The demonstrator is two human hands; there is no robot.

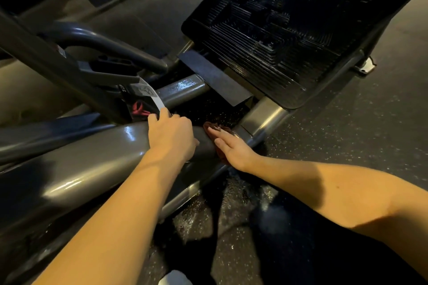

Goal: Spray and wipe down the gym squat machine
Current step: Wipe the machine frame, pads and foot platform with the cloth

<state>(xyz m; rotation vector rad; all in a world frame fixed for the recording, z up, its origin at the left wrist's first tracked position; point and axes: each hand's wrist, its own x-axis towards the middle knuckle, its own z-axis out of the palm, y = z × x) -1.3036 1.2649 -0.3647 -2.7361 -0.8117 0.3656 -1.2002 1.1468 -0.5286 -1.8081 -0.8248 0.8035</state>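
The squat machine's thick grey frame tube runs from lower left toward the centre and shines with wet streaks. My left hand lies on top of it, with the fingers curled over its far side. Just to the right, my right hand presses flat, fingers straight, on a reddish-brown cloth where the tube meets a cross tube. Most of the cloth is hidden under my palm. The black ribbed footplate slopes up at the upper right. No spray bottle is in view.
A curved grey handle bar and a black bracket with a white label stand close behind my left hand. The speckled rubber floor below the tube is wet. A white object shows at the bottom edge.
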